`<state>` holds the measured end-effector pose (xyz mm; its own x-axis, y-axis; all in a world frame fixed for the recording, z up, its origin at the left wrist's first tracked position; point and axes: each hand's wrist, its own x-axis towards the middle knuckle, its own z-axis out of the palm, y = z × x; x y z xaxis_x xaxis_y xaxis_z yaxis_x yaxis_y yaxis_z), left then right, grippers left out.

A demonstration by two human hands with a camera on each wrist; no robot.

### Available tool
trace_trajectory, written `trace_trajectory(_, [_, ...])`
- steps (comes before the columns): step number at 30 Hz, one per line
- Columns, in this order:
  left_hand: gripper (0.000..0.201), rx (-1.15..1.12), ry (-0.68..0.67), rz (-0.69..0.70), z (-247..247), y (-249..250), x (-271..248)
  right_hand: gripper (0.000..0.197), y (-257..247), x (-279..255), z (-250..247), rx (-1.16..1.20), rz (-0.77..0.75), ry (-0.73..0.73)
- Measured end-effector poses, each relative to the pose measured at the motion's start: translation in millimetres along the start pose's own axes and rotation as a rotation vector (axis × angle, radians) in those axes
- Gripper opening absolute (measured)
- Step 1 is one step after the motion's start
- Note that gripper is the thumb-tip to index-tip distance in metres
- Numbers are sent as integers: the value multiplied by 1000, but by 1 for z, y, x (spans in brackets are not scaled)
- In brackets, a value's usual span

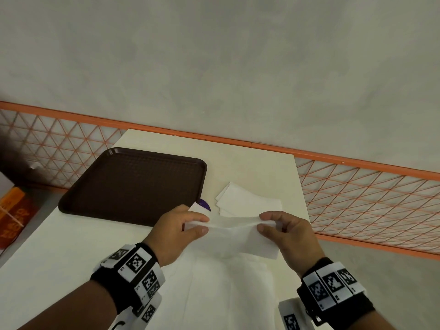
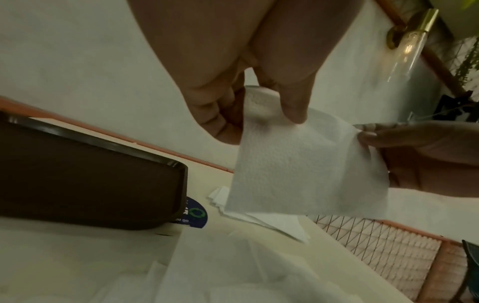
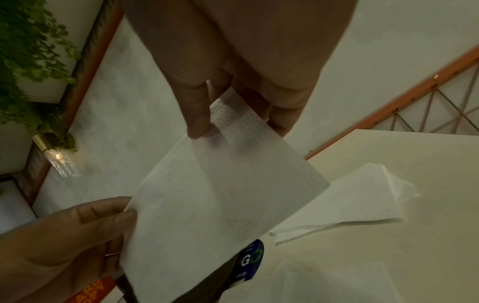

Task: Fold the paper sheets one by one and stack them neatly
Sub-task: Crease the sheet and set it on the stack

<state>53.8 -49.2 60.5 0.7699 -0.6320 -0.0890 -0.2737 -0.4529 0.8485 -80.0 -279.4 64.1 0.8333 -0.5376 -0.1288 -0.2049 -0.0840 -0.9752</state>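
A white paper sheet (image 1: 234,226) is hanging in the air above the near part of the tabletop (image 1: 252,163), stretched between both hands — its upper edge is running taut from one to the other while the rest is drooping toward the person. The left hand (image 1: 177,231) is pinching the sheet's left end between thumb and fingers (image 2: 294,106), and the wrist view is showing the embossed paper draping below that pinch. The right hand (image 1: 289,231) is pinching the right end the same way, thumb against curled fingers (image 3: 198,114). Just beyond the held sheet, a small stack (image 1: 247,200) of white folded sheets is lying on the tabletop, its layers slightly fanned and not squared. Under the hands, toward the person, more white paper (image 1: 228,282) is lying spread flat. To the left of the stack, a dark brown tray (image 1: 133,186) is sitting on the tabletop, and a round blue sticker (image 1: 205,204) is peeking out beside its near right corner. Behind the tabletop an orange lattice rail (image 1: 357,194) is running along a pale wall — an orange box (image 1: 14,215) is sitting off the left edge.
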Motion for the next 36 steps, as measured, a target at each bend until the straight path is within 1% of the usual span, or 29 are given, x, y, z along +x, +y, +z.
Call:
trace_trajectory(2, [17,-14,57,19,-1,-2,2,18,-1,0,0,2,-5,11])
trace_trajectory(5, [12,3,89,53,-3,-4,5,14,-3,-1,-3,8,4,36])
trace_trajectory(10, [21,140,77,164,-6,1,7,12,-8,-2,-6,4,-13,42])
trace_trajectory(11, [29,187,57,191,-6,4,6,12,-9,-2,-5,6,-12,44])
trace_trajectory(13, [61,319,-11,258,-5,11,5,11,-12,-3,-4,16,-7,49])
trace_trajectory(14, [73,393,-51,281,-2,16,5,11,-12,-3,-3,24,-1,49])
trace_trajectory(15, [78,470,-93,290,2,21,6,10,-12,-3,-1,31,6,47])
trace_trajectory(17, [72,586,-147,308,11,31,9,10,-14,-4,1,35,21,41])
trace_trajectory(18, [67,605,-154,321,16,36,11,10,-14,-4,3,34,26,35])
trace_trajectory(21, [40,557,-154,311,26,41,15,12,-15,-6,5,48,38,27])
trace_trajectory(23, [30,565,-158,291,28,42,16,13,-15,-7,3,63,37,38])
trace_trajectory(26, [29,619,-182,268,27,42,18,11,-16,-6,-3,54,37,51])
trace_trajectory(28, [30,634,-193,269,23,42,19,12,-16,-7,-8,46,44,34])
trace_trajectory(29, [30,640,-200,269,20,42,20,14,-16,-6,-11,6,39,22])
trace_trajectory(30, [29,652,-210,269,16,43,20,17,-15,-5,-15,-96,19,22])
trace_trajectory(32, [29,711,-240,272,10,46,21,27,-14,-3,-25,-446,-77,58])
trace_trajectory(33, [30,743,-253,276,7,48,21,32,-15,-4,-26,-604,-165,61])
trace_trajectory(34, [30,769,-262,282,7,52,22,37,-18,-5,-26,-711,-254,29])
trace_trajectory(36, [29,798,-274,294,10,58,22,43,-26,-6,-11,-861,-372,-115])
